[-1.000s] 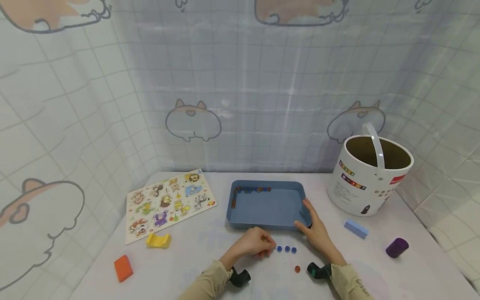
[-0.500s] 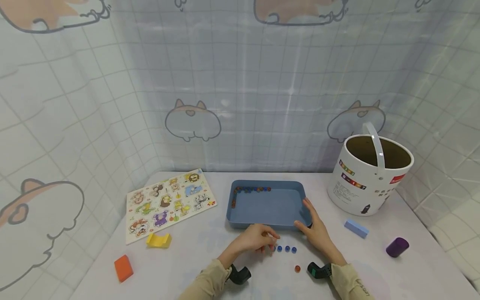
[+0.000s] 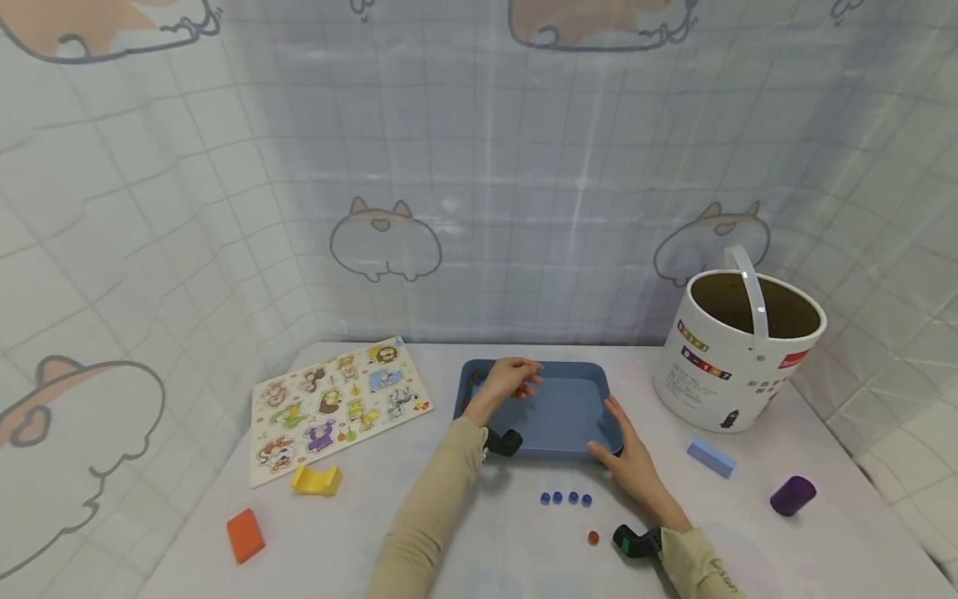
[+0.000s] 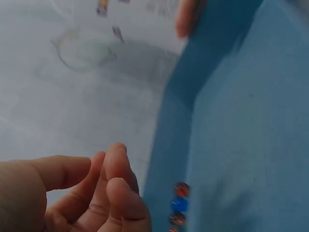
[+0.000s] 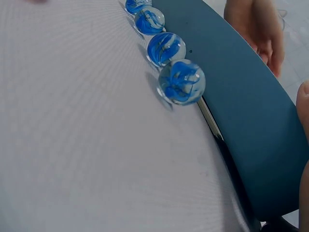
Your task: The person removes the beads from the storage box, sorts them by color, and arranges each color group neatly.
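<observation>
Nearest the person, at five o'clock from the middle of the blue tray (image 3: 561,416), with twelve pointing away, one orange marble (image 3: 594,538) lay on the white table (image 3: 516,561). At eight o'clock, well apart from the tray, lay an orange block (image 3: 245,536). Four blue marbles (image 3: 573,497) made a short row between five and six o'clock, near the tray's closest wall; the right wrist view showed blue swirls in their clear glass. A purple cylinder (image 3: 792,496) was well out between three and four o'clock. Past eight o'clock, a yellow block (image 3: 317,482) sat beside the near edge of a puzzle board (image 3: 303,408).

The right hand (image 3: 632,466) rested at the tray's four o'clock corner, thumb and fingers apart, fingertips at the rim. Farther out, between three and four o'clock, lay a light blue block (image 3: 711,457).

Over the tray, towards eleven o'clock, hung the left hand (image 3: 511,378), thumb and fingertips close together; whether they pinched a marble, I could not tell. Inside the tray, orange-brown and blue marbles (image 4: 179,204) lined the wall around ten o'clock, partly hidden by that hand in the head view.

The puzzle board, with animal pictures, lay at nine o'clock. Between two and three stood a white bucket (image 3: 696,383), upright, its handle (image 3: 752,291) raised. Farthest, at twelve, hung a gridded curtain (image 3: 479,166) with cartoon animals.
</observation>
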`<control>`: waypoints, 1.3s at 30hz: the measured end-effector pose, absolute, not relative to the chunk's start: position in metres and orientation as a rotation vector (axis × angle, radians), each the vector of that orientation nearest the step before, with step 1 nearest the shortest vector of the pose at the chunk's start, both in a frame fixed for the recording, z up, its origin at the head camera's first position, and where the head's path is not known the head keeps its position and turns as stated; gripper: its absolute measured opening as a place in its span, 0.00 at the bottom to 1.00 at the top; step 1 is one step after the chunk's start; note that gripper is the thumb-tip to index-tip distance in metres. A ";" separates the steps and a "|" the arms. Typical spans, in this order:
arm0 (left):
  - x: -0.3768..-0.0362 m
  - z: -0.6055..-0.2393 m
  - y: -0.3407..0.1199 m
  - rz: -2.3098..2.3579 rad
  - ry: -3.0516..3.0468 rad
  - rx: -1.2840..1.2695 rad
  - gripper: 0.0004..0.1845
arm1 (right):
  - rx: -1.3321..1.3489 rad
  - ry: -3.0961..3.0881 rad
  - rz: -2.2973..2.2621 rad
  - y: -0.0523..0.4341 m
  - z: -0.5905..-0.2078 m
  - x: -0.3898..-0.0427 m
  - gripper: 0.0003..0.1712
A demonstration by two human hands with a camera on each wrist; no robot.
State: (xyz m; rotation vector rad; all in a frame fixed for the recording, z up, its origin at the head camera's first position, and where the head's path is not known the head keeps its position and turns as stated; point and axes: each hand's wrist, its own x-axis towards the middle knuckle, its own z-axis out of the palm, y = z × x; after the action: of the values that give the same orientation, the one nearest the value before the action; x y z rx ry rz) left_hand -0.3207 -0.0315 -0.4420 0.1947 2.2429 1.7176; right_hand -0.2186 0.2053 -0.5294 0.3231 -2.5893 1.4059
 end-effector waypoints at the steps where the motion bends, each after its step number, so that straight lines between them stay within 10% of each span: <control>1: -0.326 -0.445 -0.030 1.727 2.238 0.161 0.17 | 0.323 -2.585 1.409 0.205 -0.529 -0.219 0.47; 12: -0.354 -0.474 -0.017 1.701 2.238 -0.172 0.15 | 0.306 -2.607 1.414 0.205 -0.529 -0.218 0.49; 39: -0.342 -0.461 -0.019 1.452 2.341 -0.077 0.13 | 0.309 -2.615 1.388 0.205 -0.528 -0.220 0.52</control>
State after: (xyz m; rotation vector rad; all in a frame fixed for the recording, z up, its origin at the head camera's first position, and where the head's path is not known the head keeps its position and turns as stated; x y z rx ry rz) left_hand -0.3423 -0.0186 -0.4611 -0.0770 2.3414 1.4518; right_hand -0.2200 0.2047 -0.5279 0.3087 -2.6154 1.3879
